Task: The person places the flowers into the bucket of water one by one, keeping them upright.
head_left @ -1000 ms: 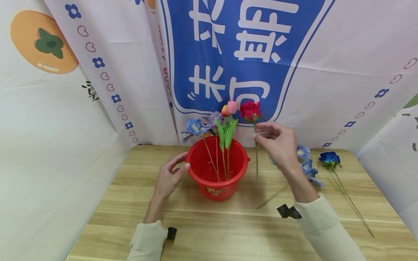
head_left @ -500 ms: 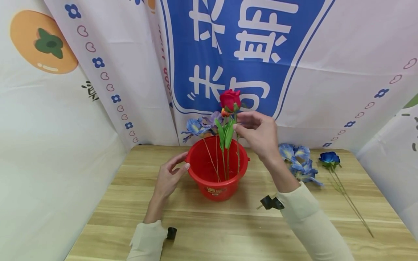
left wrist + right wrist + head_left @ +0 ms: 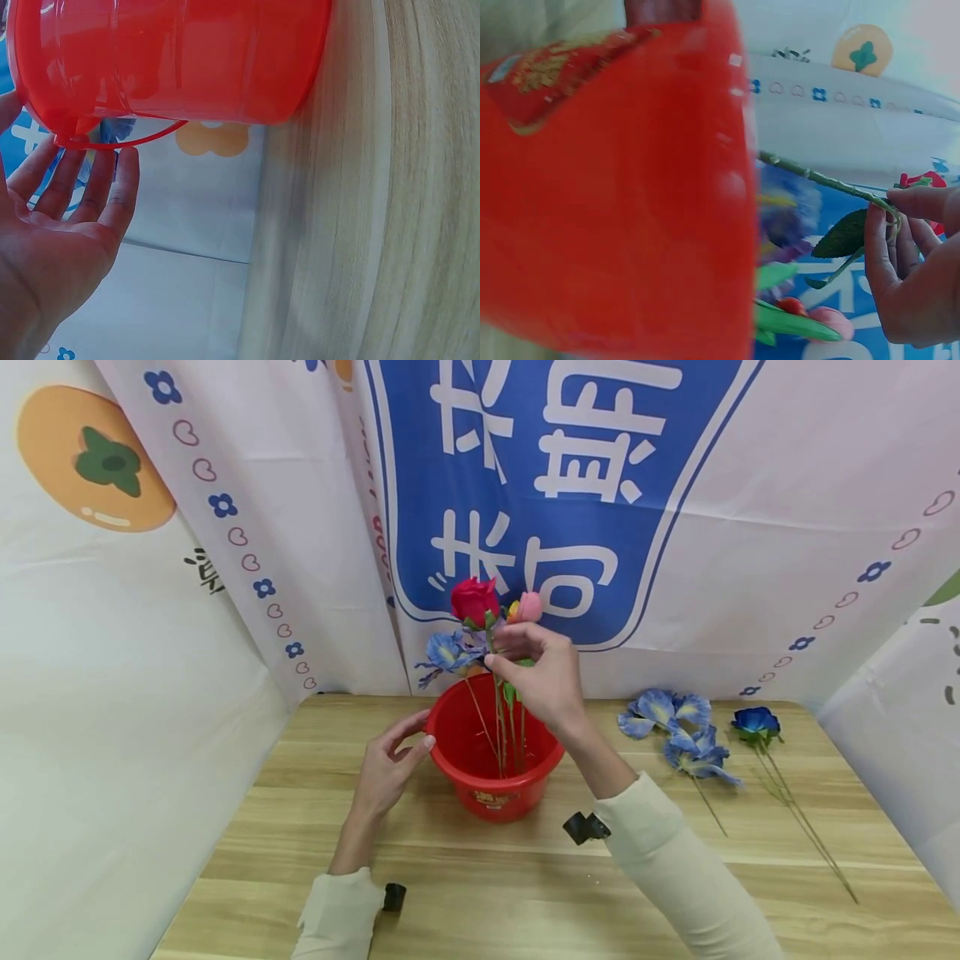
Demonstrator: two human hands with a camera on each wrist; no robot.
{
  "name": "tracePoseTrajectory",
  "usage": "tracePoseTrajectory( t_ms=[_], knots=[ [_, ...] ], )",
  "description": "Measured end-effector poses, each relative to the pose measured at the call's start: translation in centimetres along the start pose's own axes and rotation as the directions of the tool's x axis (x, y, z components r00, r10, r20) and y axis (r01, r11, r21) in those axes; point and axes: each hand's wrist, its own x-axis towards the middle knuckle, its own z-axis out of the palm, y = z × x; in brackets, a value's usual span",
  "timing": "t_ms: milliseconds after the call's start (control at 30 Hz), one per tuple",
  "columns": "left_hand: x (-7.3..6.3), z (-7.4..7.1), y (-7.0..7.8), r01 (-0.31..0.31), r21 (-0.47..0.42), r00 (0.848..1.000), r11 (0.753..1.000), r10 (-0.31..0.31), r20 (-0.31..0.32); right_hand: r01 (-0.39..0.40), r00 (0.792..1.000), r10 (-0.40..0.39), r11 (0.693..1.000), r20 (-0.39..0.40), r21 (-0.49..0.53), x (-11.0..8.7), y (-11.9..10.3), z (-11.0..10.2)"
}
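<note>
My right hand (image 3: 542, 675) pinches a red rose (image 3: 475, 602) by its green stem, thumb against fingers, just below the bloom. Upright over the red bucket (image 3: 498, 803), the rose has its stem reaching down inside. In the right wrist view the stem (image 3: 825, 181) passes behind the bucket's rim. My left hand (image 3: 390, 766) rests at the bucket's left side, with fairly straight fingers touching the rim and handle (image 3: 150, 138). Inside stand a blue iris (image 3: 447, 652), a purple flower partly hidden behind the rose, and tulips, including a pink tulip (image 3: 529, 607).
Blue irises (image 3: 697, 750) lie on the wooden table (image 3: 480, 893) to the right of the bucket. Further right lies a dark blue rose (image 3: 756, 723) with a long stem. A printed cloth (image 3: 750, 568) hangs behind the table.
My right hand has carried the red rose leftward from beside the bucket to over it, and its stem now stands inside. My left hand has stayed at the rim.
</note>
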Motion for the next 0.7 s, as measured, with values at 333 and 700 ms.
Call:
tracePoseTrajectory(
  t_ms=[333, 700],
  knots=[
    [0.1, 0.0, 0.0, 0.013, 0.001, 1.0, 1.0, -0.013, -0.001, -0.038, 0.996, 0.036, 0.999, 0.082, 0.027, 0.0, 2.1, 2.1],
    [0.0, -0.1, -0.1, 0.026, 0.013, 1.0, 1.0, -0.026, -0.002, -0.111, 0.97, 0.094, 0.992, 0.222, 0.067, -0.1, 4.1, 4.1]
  ],
)
